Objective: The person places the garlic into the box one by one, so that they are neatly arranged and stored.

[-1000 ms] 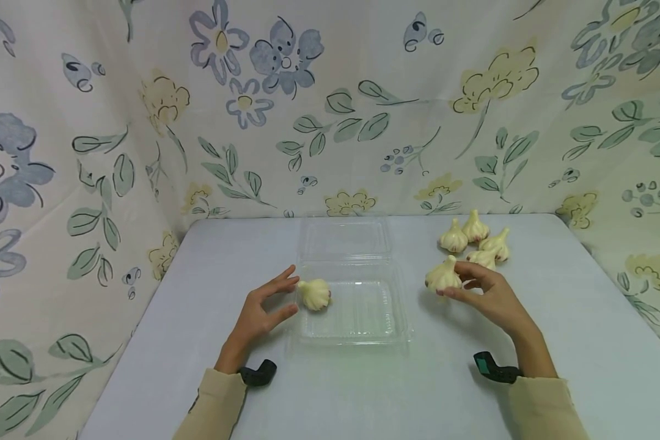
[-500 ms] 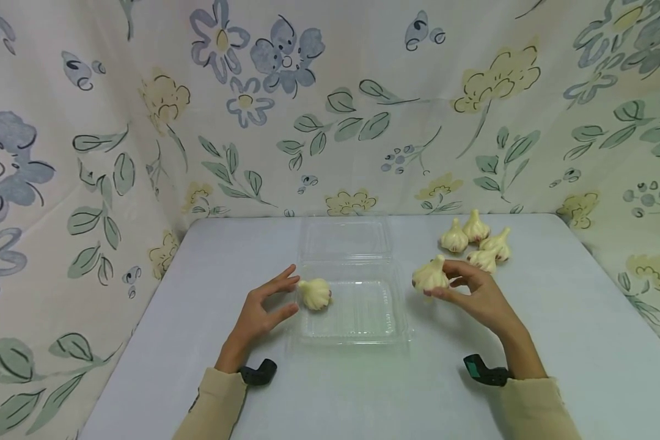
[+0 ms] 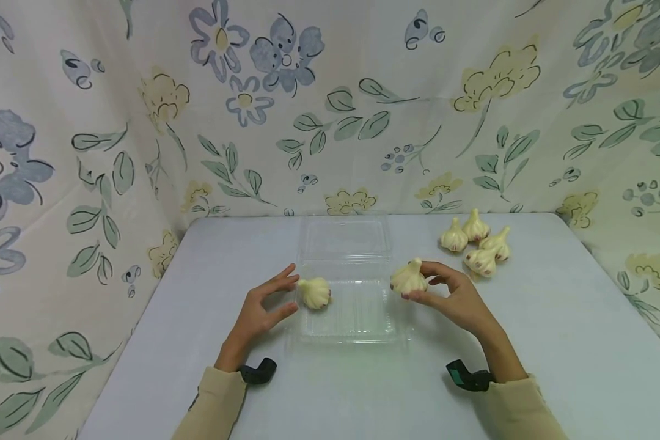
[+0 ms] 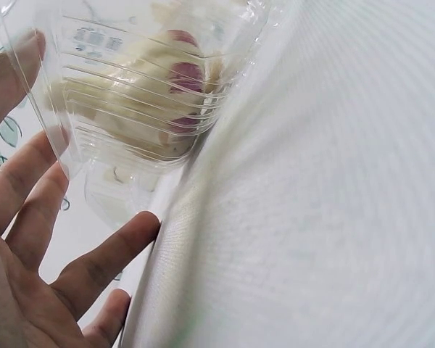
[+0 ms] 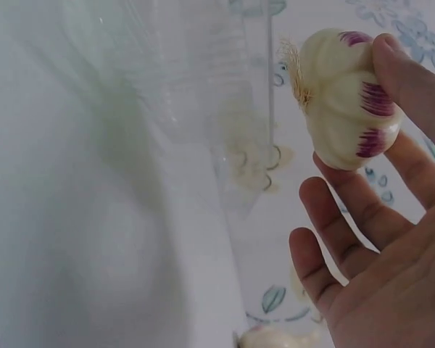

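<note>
A clear plastic clamshell box (image 3: 348, 339) lies with its lid (image 3: 344, 237) folded back on the table. One garlic bulb (image 3: 315, 293) sits at the left inside its base; through the clear wall the left wrist view shows the bulb's purple streaks (image 4: 185, 78). My left hand (image 3: 260, 310) rests at the box's left edge, fingers extended and thumb apart, gripping nothing. With thumb and fingertips my right hand (image 3: 455, 298) pinches a second garlic bulb (image 3: 409, 278), stem up, over the box's right edge. The right wrist view shows this bulb's (image 5: 348, 101) dry roots and purple marks.
Several more garlic bulbs (image 3: 476, 227) stand in a cluster at the back right of the white table (image 3: 572, 318). A floral curtain (image 3: 357, 110) hangs behind the table and along its sides.
My right hand has carried its garlic bulb leftward from near the cluster to the box's right edge. The left hand and the bulb in the box have stayed put.
</note>
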Motion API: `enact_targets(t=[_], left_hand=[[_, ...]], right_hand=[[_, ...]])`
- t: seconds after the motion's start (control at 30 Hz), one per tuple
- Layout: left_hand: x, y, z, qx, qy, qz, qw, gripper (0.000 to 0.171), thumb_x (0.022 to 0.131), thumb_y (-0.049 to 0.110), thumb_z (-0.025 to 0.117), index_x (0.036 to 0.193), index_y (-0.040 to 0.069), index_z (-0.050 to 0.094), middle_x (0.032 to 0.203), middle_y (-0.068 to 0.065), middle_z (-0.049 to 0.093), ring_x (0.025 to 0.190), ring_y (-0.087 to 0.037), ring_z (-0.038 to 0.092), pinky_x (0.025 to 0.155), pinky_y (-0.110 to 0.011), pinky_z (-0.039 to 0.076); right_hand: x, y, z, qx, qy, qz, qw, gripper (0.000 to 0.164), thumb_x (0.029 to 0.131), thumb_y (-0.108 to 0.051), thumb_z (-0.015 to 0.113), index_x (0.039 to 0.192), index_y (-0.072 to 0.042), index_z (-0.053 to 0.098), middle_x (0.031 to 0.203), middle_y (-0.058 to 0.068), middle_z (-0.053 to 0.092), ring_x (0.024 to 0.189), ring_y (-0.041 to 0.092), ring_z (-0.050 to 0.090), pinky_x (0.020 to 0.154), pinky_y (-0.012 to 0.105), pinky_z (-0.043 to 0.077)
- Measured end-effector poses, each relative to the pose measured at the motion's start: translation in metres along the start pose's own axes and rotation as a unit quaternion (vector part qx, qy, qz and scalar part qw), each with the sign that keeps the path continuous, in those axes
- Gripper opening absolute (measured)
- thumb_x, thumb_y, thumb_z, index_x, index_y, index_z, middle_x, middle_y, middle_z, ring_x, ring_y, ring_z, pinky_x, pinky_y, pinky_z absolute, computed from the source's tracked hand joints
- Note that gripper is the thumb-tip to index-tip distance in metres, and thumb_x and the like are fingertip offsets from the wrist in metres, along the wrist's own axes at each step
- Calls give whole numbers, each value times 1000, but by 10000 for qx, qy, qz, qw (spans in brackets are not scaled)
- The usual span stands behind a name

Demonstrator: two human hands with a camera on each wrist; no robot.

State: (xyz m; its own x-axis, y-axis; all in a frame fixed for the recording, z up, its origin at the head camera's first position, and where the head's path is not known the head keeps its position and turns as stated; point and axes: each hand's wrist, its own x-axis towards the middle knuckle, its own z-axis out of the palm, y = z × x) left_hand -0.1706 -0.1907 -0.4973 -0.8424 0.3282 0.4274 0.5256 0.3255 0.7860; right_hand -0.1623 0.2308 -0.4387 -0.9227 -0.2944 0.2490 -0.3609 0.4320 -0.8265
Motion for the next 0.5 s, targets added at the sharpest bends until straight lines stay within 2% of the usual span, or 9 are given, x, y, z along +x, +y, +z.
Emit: enact_targets(t=[0.3,0.5], left_hand=[[1,-2,1,5,-15,-18,10000,56,85,7,81,138,13,64,158,-8,48,117,-27,69,117,-27,34],[0,-2,0,-35,-27,-24,10000,56,85,6,81,138,11,64,158,-9,48,117,-29,69,116,-25,34]], right_hand=[[-1,-4,15,-47,-75,92,9999,45,88,-17,81,130,-16,67,134,3,66,119,-5,52,104,47,46],[0,-8,25,216,-116,-38,9997,45,85,-15,83,128,-18,68,134,2,66,123,-4,53,108,57,42]])
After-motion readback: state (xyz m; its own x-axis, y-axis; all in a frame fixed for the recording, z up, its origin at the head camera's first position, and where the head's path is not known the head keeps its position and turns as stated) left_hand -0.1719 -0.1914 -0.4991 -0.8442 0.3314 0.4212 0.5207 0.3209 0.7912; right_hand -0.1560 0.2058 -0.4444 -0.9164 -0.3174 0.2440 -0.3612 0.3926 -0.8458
